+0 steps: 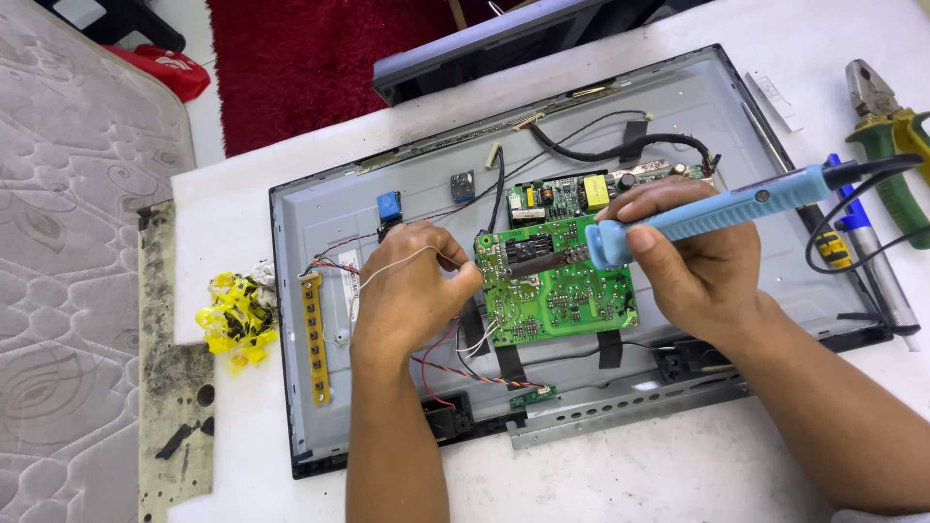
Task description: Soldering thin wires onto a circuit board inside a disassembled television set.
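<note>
- Right hand (699,260): fingers closed around blue soldering iron (712,211), tip on green circuit board (554,283).
- Left hand (412,289): fingertips pinch thin solder wire (399,261) beside board.
- Board lies inside opened television back panel (329,208).

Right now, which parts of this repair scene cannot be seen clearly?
- Head view: the soldering iron tip's contact point on the green circuit board is too small to tell.
- The left hand hides the end of the thin wire.
- The pliers are cut off by the right edge.
</note>
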